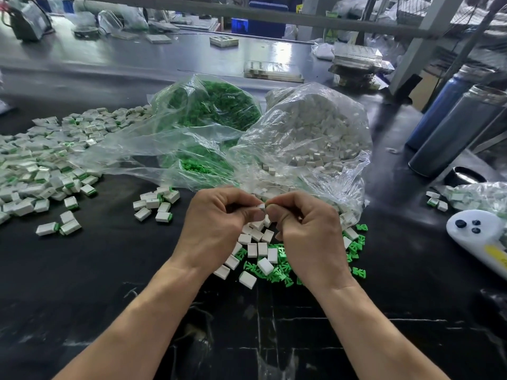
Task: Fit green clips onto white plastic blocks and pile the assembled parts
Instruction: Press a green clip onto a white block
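Observation:
My left hand (pixel 216 223) and my right hand (pixel 307 231) meet above the black table, fingertips together. Between them shows a small white block (pixel 261 206), pinched by my left fingers; my right fingers pinch against its right side, and what they hold is hidden. Under my hands lie loose white blocks (pixel 258 250) mixed with loose green clips (pixel 279 272). A wide pile of assembled parts (pixel 41 165) covers the table at the left, with a small cluster (pixel 156 204) nearer me.
Two clear plastic bags sit behind my hands: one with green clips (pixel 208 113), one with white blocks (pixel 315 133). Two tall dark bottles (pixel 455 124) stand at the right. A white controller (pixel 482 237) and another bag of parts (pixel 477 196) lie at the right edge.

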`<control>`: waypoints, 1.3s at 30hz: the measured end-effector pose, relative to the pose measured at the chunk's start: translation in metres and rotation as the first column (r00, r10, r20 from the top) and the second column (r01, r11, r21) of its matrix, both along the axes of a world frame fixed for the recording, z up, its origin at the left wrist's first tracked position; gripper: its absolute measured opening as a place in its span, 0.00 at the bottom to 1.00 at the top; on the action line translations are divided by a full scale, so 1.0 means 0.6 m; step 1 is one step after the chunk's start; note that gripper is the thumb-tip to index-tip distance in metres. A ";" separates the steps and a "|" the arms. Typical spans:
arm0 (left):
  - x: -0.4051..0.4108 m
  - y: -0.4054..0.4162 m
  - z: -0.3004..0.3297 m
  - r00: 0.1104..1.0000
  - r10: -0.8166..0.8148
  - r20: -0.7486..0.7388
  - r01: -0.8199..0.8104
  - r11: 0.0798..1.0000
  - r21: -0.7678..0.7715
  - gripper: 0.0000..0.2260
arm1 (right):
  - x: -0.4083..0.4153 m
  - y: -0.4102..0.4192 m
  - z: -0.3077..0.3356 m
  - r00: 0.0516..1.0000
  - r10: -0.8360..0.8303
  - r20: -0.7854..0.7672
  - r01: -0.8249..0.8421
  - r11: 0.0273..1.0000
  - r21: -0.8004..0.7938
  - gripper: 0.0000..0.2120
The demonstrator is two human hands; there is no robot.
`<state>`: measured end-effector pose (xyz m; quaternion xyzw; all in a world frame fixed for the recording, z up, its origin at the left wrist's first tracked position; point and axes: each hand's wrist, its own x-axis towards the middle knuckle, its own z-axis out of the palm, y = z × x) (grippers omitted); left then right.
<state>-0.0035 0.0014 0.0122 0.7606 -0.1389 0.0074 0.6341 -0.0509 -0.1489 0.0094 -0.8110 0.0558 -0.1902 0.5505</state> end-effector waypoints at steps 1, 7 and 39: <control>-0.002 -0.003 -0.001 1.000 0.004 -0.029 -0.005 0.999 -0.045 0.08 | 0.000 0.001 0.000 1.000 -0.002 0.004 0.002 1.000 0.030 0.09; -0.005 -0.010 -0.007 0.994 -0.003 -0.108 -0.011 0.991 -0.133 0.07 | 0.000 0.004 -0.001 1.000 0.003 -0.006 -0.003 0.995 0.100 0.11; -0.031 -0.042 -0.003 0.975 -0.209 -0.072 0.186 0.952 -0.245 0.02 | 0.020 0.025 -0.004 0.993 -0.031 -0.118 0.085 0.868 0.490 0.26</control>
